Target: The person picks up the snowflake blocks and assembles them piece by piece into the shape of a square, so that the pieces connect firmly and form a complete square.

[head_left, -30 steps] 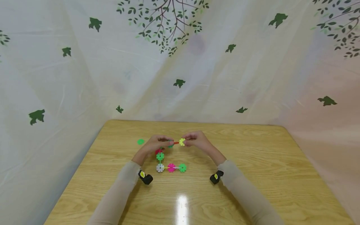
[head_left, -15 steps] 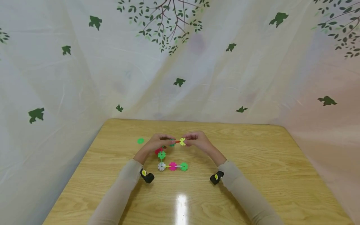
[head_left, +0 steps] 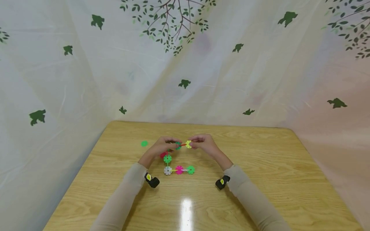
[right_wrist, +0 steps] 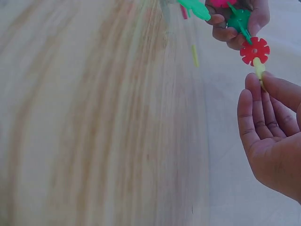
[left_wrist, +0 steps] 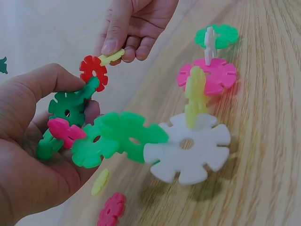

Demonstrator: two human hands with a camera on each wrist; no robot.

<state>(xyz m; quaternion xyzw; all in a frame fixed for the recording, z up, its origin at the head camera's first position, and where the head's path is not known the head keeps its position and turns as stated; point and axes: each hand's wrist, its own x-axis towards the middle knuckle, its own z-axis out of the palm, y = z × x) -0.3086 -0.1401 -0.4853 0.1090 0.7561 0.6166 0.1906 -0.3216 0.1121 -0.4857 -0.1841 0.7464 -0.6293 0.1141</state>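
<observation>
A chain of slotted plastic snowflake discs runs between the hands and down to the table. My left hand (head_left: 164, 146) pinches a green disc (left_wrist: 89, 88) with thumb and fingers, and more green and pink discs lie against its palm. My right hand (right_wrist: 273, 127) pinches a yellow disc (right_wrist: 259, 68) between thumb and fingertips. Between them, a red disc (left_wrist: 93, 73) touches both the green and the yellow one. The chain continues through further green discs to a white disc (left_wrist: 207, 150), a yellow disc (left_wrist: 195, 96), a pink disc (left_wrist: 216, 77) and an end green disc (head_left: 190, 169).
Beyond the left hand, a loose green disc (head_left: 144, 143) lies on the wooden table (head_left: 260, 179). A yellow disc (left_wrist: 100, 182) and a pinkish-red disc (left_wrist: 112, 209) lie apart from the chain in the left wrist view. A printed cloth (head_left: 144, 80) hangs behind the table.
My left hand has shifted slightly right, and the chain has moved right and a little away with it. More of the green disc shows by its fingertips. The right hand has barely moved.
</observation>
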